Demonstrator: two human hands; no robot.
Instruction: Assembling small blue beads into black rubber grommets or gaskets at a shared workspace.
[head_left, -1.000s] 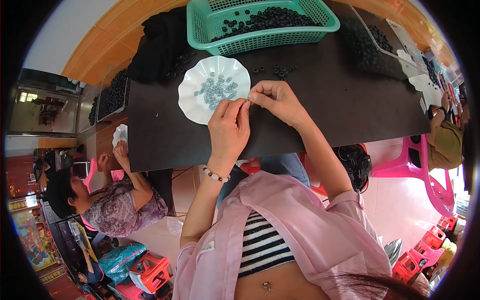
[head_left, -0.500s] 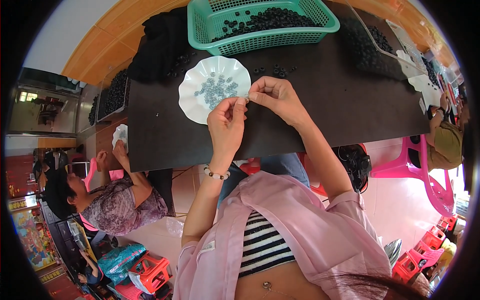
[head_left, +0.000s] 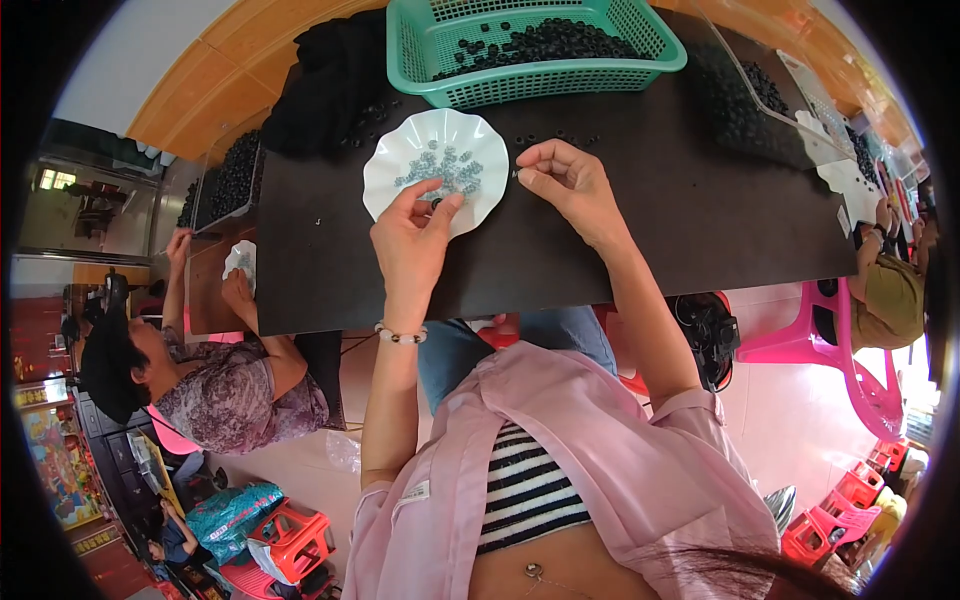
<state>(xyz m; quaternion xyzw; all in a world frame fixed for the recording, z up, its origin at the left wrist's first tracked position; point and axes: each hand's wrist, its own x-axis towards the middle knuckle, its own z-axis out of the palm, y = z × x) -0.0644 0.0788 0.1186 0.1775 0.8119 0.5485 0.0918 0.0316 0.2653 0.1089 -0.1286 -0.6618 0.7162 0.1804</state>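
A small black ring-shaped part (head_left: pixel 437 203) sits between the thumb and forefinger of my left hand (head_left: pixel 412 240), over the near rim of a white scalloped plate (head_left: pixel 385 165). Many small clear, pale blue pieces (head_left: pixel 455 165) lie heaped on that plate. To the plate's right, my right hand (head_left: pixel 570 190) is closed in a pinch. A tiny thin, light thing (head_left: pixel 516 174) shows at its fingertips, too small to name.
A green plastic basket (head_left: pixel 540 92) of black parts stands beyond the plate on the dark table (head_left: pixel 720 220). Loose black parts (head_left: pixel 560 137) lie before it. Black cloth (head_left: pixel 330 80) is far left, a clear bin (head_left: pixel 750 110) far right. A co-worker (head_left: pixel 230 390) sits at left.
My hands were together at the plate's right edge and are now apart. The left has moved left with the black part; the right has shifted slightly right. The co-worker's hand has risen.
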